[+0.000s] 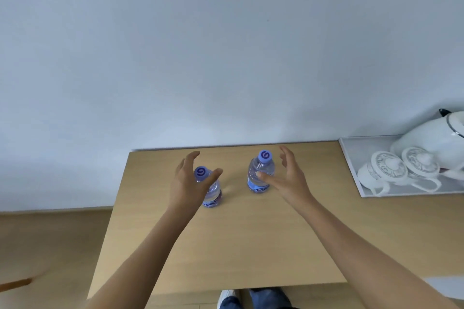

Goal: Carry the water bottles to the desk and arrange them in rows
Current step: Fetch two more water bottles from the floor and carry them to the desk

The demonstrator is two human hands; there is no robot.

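Now we see two bottles standing upright on the desk (251, 246) — the left bottle (212, 189) nearer us, the right bottle (259, 175) closer to the wall, well apart. Our left hand (190, 178) is spread open around the left bottle's cap, fingers not closed on it. Our right hand (288, 173) is open too — thumb just in front of the right bottle, gripping nothing. At far right a tray (351, 158) holds cups (386, 170) and a kettle (431, 138).

The counter (251, 246) at the frame's centre looks like matt, smooth light wood laminate. Both water bottles (259, 175) are clear glossy plastic with matt blue caps (265, 155). At right, glossy white ceramic teacups (386, 170) sit on a smooth grey tray (351, 158).
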